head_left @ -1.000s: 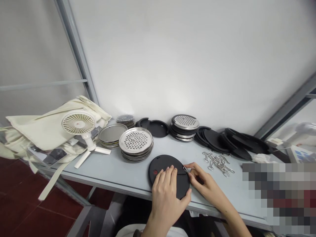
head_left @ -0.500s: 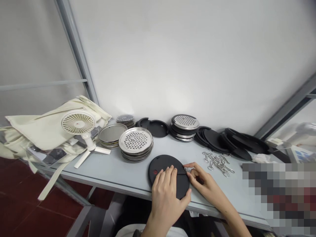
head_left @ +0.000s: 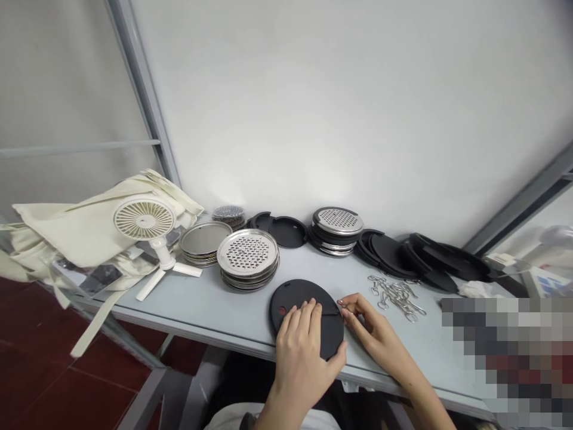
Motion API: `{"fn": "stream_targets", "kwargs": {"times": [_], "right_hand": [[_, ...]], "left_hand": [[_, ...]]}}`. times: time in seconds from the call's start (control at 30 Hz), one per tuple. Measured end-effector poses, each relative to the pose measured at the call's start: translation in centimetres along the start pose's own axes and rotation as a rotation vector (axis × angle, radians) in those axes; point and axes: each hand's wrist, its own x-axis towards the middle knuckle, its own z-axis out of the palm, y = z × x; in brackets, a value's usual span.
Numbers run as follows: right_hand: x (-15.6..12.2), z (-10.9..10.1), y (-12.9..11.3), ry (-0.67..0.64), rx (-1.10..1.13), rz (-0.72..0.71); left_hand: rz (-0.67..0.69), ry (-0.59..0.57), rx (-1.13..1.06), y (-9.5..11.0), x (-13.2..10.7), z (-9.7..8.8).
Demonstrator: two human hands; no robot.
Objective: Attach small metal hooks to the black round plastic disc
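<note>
- Head view: our left hand (head_left: 298, 345) lies outstretched on a black disc (head_left: 308, 291).
- Our right hand (head_left: 374, 332) pinches a metal clip (head_left: 342, 305) (beside that disc).

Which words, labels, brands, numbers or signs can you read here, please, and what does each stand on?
No text is readable.
Black disc under the left hand: red mark, too small to read.
White item at far right: blue marking, too blurred to read.

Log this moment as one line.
left hand: laid on black disc | right hand: pinching wire piece beside disc's right edge | nearby: wire pile, perforated-plate stack
</note>
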Motion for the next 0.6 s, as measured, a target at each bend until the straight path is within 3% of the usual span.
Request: {"fn": "stream_targets", "kwargs": {"times": [0.4, 0.6], "right_hand": [[0.42, -0.52, 0.41, 0.094, -0.133, -0.120], [0.30, -0.25, 0.76, 0.101, -0.051, -0.041]], "left_hand": [[0.001, 0.000, 0.006, 0.04, -0.12, 0.09], [-0.003, -0.002, 0.004, 0.02, -0.21, 0.08]]}}
